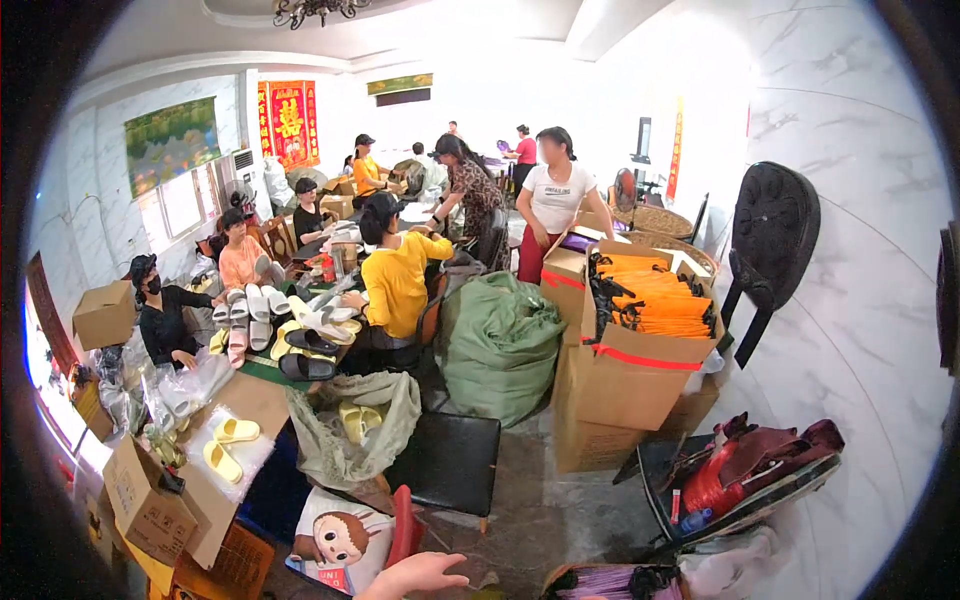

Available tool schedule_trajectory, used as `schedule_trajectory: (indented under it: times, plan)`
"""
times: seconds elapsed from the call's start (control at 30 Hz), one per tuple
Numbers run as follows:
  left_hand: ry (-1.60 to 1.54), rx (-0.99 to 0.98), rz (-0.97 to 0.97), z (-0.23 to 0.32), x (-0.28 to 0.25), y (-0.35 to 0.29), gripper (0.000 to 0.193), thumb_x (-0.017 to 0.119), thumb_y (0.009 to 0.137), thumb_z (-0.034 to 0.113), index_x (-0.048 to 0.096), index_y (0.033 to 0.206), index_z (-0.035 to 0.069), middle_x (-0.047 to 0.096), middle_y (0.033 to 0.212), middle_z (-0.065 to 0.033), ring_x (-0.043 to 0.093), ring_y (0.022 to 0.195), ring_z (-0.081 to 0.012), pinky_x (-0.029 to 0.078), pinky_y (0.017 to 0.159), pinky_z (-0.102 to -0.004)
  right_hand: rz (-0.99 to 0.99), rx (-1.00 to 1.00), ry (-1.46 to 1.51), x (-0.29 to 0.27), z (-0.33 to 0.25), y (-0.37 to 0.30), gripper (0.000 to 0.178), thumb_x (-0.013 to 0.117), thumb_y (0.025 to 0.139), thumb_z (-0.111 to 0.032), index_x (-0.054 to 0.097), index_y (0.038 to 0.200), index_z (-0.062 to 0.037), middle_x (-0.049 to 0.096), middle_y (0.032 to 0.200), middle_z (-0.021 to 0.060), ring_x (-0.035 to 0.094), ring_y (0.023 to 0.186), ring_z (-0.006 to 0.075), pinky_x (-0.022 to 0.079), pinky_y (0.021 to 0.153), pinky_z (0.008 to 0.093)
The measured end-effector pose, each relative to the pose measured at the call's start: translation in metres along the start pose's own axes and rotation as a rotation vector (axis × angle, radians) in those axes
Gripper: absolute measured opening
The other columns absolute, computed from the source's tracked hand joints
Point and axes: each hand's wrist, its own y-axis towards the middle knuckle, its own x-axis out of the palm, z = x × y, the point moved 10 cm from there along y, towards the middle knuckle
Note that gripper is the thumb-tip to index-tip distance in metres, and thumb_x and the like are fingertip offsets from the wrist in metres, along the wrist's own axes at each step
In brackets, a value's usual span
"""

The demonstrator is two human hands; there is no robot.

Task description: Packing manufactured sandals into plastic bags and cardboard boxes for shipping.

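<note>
My left hand (418, 577) comes in at the lower edge, its fingers stretched toward the right, with nothing visible in it. Nearest to it are a cushion (340, 535) printed with a brown cartoon figure and the red chair part (405, 527) just above my wrist. Beyond these stands a black padded seat (447, 462). A pale sack (325, 425) beside it holds yellow slippers (360, 420). My right hand is out of the picture.
Yellow slippers (228, 447) lie on clear plastic at the left, near an open carton (150, 500). Several people work around a slipper-laden table. A green sack (500, 345) and a carton of orange bags (640, 385) stand ahead. A chair (660, 500) holds red bags at right.
</note>
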Motion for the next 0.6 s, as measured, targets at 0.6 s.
schedule_trajectory:
  times: [0.6]
  plan:
    - [-0.178, -0.266, 0.459, -0.1, -0.208, 0.099, 0.067, 0.066, 0.089, 0.048, 0.055, 0.136, 0.001, 0.059, 0.133, -0.0233, 0.055, 0.126, -0.0384, 0.043, 0.106, -0.0434, -0.477, -0.171, -0.397, 0.102, -0.259, 0.307, 0.047, 0.072, 0.089, -0.032, 0.064, 0.123, -0.0009, 0.07, 0.113, 0.0163, 0.066, 0.106, 0.0274, 0.052, 0.091, 0.039]
